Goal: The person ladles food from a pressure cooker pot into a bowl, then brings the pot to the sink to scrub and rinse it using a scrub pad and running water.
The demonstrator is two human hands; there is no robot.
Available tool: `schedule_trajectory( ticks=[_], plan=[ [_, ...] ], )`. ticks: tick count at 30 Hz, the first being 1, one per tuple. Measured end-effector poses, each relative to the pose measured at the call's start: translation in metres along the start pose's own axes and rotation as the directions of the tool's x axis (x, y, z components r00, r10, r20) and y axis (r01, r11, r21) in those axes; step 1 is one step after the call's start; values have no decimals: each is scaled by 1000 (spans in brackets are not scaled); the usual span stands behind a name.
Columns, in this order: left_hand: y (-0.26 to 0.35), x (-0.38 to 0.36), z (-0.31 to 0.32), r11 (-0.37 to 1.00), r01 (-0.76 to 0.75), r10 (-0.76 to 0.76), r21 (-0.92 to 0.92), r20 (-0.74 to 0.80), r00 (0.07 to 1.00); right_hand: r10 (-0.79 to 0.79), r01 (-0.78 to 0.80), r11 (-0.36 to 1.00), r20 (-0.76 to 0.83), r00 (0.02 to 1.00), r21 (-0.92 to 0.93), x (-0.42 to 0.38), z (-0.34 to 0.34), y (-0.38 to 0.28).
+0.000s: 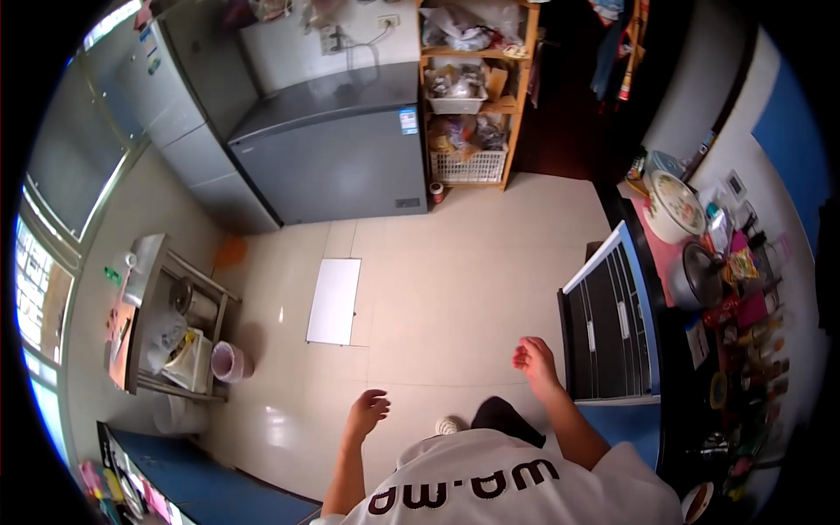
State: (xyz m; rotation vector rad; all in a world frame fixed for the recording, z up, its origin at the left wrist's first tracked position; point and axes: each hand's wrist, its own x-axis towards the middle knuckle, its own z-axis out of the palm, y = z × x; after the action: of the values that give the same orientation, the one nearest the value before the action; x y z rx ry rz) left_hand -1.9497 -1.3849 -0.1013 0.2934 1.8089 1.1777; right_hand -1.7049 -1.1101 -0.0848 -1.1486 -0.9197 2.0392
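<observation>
My left hand (367, 415) hangs in the air over the tiled floor, its fingers loosely bent and nothing in them. Farther right and a little higher in view, my right hand (534, 361) is also bare, with its fingers partly curled and apart. Neither hand touches anything. Closest to my right hand is a black-fronted unit (608, 319) with light handles and a blue-and-white edge, set in the counter. A white rectangular panel (334, 302) lies on the floor ahead of my left hand.
A grey chest freezer (337, 166) stands ahead beside a tall fridge (166, 114) and a wooden shelf (516, 122). At left are a metal table (150, 262) and a pink bin (230, 362). A pot (696, 276) and a floral basin (674, 208) crowd the right counter.
</observation>
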Motion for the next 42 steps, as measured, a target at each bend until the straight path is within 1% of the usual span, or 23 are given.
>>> schedule_trajectory(
  ticks=[2,4,6,8,11,14,15,16,18,20,21,24,26,28,31,35,36,37,38,39,40,41,42],
  plan=[
    [-13,-2,-20,999,15,-18,-38,-67,998,18,-11,998,103,994,-65,21,36,1],
    [-19,0,-34,992,48,-69,-121,-173,983,82,-55,987,180,980,-151,42,65,5],
    [-27,9,-37,972,55,-99,-229,-183,978,143,-101,973,199,970,-207,67,91,8],
    [-14,23,-30,951,105,-162,-293,-180,970,195,-154,965,188,963,-210,99,116,12],
    [5,50,-35,927,124,-197,-354,-176,964,212,-151,956,242,947,-250,152,157,17],
    [22,83,-51,905,79,-186,-418,-224,957,255,-163,944,320,912,-288,205,231,3],
    [45,83,-57,923,39,-150,-383,-264,953,260,-141,938,373,890,-316,221,251,2],
    [59,84,-66,914,-11,-120,-406,-295,948,264,-118,933,426,865,-340,234,276,2],
    [63,85,-82,878,-106,-91,-467,-380,921,311,-98,899,464,829,-427,254,322,2],
    [62,74,-93,878,-80,-191,-472,-498,846,376,-97,865,507,776,-492,263,365,14],
    [57,67,-96,849,-78,-249,-522,-526,813,407,-94,847,525,747,-523,265,386,22],
    [34,35,-101,765,-70,-399,-640,-557,728,516,-98,784,556,652,-613,256,438,63],
    [14,18,-103,696,-114,-486,-709,-582,652,587,-113,750,578,567,-652,241,471,97],
    [-6,6,-114,625,-154,-548,-765,-571,611,630,-92,728,609,483,-680,212,506,124],
    [-29,-6,-148,621,-173,-560,-765,-587,584,651,-50,722,654,384,-690,164,548,161],
    [-45,-31,-218,634,-311,-505,-708,-684,526,691,-2,671,624,364,-742,110,596,212],
    [-49,-42,-232,631,-325,-501,-705,-690,522,717,26,645,616,325,-764,94,611,224],
    [-56,-54,-246,620,-372,-504,-690,-715,485,743,56,618,605,286,-784,79,627,235],
    [-64,-66,-259,608,-417,-509,-675,-735,448,743,68,617,609,280,-784,64,642,246],
    [-76,-75,-268,621,-404,-533,-671,-740,409,744,109,617,623,240,-779,46,658,256],
    [-86,-85,-275,614,-408,-537,-675,-737,411,747,147,616,633,202,-774,32,671,264],
    [-95,-95,-280,612,-403,-571,-681,-732,371,745,155,626,645,170,-764,23,682,278],
    [-105,-103,-287,612,-397,-601,-684,-728,329,747,158,624,643,170,-766,12,692,286]
  ],
)
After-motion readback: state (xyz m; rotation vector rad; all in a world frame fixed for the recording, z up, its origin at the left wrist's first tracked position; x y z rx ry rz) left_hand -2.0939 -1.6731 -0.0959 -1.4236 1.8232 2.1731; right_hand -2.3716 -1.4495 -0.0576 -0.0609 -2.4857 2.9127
